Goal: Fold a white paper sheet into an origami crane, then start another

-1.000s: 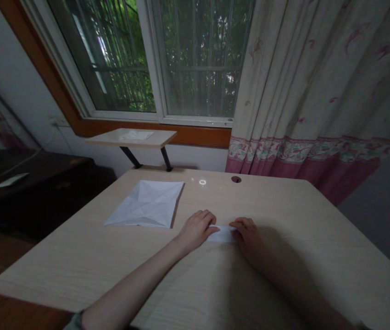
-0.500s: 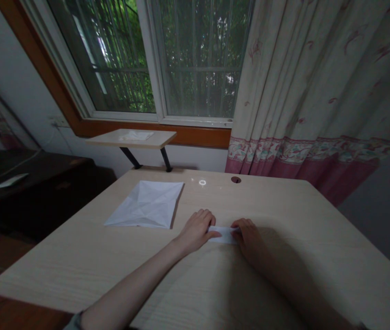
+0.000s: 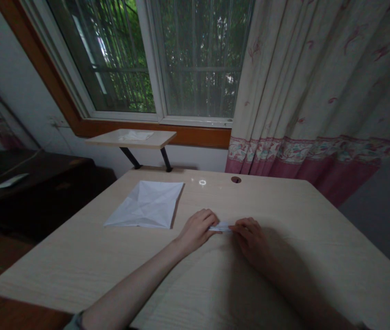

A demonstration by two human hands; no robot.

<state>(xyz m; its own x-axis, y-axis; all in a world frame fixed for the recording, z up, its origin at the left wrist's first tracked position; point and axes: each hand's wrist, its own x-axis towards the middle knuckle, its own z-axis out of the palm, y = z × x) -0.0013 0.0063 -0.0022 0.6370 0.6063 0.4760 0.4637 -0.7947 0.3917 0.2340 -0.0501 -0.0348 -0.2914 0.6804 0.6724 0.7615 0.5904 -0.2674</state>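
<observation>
Crosswise on the worktop (image 3: 284, 201), a narrow white paper strip (image 3: 223, 226) lies with its long axis running nine to three o'clock. The left hand (image 3: 199, 225) pinches its nine-o'clock end, fingers to thumb; the right hand (image 3: 248, 233), equally near, pinches the three-o'clock end.

Seeing pale wood grain on the counter (image 3: 181, 284), smooth with a slight sheen. Looks like matt white paper for the square sheet (image 3: 148, 204), all creased, and for the narrow strip (image 3: 223, 227) too. Also spotting printed cloth in the curtain (image 3: 305, 91) and brown wood-look trim (image 3: 198, 136).
</observation>
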